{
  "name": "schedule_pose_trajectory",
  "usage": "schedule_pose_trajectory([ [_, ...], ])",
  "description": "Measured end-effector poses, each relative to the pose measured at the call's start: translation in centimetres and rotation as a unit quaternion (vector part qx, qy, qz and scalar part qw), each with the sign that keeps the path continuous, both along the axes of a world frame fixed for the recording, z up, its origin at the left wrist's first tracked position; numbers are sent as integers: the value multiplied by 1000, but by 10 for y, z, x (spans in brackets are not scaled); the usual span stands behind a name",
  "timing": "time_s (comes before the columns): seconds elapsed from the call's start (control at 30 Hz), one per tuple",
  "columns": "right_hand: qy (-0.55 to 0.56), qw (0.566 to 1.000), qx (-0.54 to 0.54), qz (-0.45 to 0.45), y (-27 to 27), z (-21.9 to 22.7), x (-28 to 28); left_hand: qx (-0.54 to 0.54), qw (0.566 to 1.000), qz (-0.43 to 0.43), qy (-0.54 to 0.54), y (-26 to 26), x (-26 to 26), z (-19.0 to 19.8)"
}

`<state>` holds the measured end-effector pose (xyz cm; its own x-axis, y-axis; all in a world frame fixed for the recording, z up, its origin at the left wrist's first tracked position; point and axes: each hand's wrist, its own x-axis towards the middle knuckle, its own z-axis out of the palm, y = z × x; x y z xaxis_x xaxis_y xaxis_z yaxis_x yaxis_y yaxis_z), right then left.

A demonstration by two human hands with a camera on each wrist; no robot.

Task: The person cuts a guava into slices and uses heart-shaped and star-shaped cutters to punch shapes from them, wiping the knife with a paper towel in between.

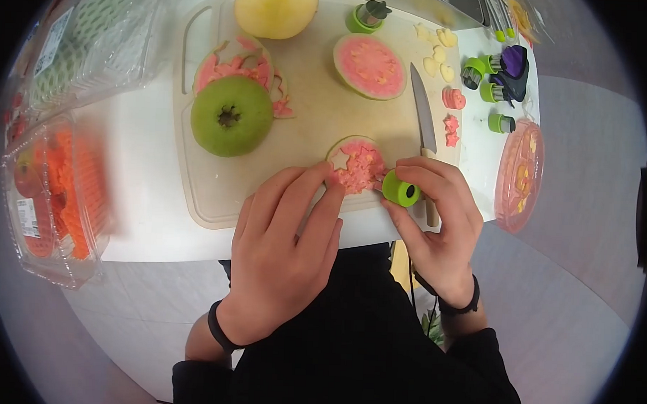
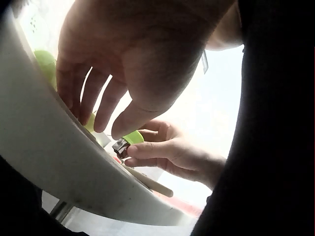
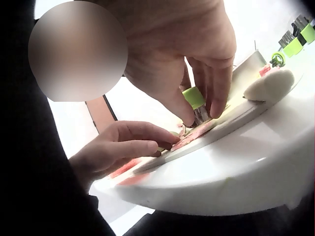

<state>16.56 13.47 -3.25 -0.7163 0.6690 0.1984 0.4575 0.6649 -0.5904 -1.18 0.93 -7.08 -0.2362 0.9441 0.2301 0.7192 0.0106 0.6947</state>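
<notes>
A round pink fruit slice (image 1: 356, 176) lies near the front edge of the cutting board (image 1: 304, 141), a star-shaped hole in its upper left. Fingertips of the left hand (image 1: 287, 233) rest on the slice's left edge, the fingers extended. Between thumb and fingers, the right hand (image 1: 444, 224) pinches a green-capped metal cutter (image 1: 401, 189), tilted at the slice's right edge. The right wrist view shows the cutter (image 3: 193, 98) with its metal end down at the pink flesh, in the right hand (image 3: 182, 54); the left hand (image 3: 123, 147) is beside it.
A knife (image 1: 423, 109) lies close beyond the right hand, its handle partly under it. Green fruit (image 1: 232, 116), a yellow half (image 1: 276, 9) and another pink slice (image 1: 369, 66) sit on the board. Cutters (image 1: 474, 73) are at right; plastic boxes (image 1: 60, 200) at left.
</notes>
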Motion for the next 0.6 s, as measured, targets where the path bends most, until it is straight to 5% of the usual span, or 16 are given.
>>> schedule_pose_trajectory([
  [0.6, -23, 999, 21, 16, -2, -7, -8, 18, 1000, 1, -15, -2, -3, -7],
])
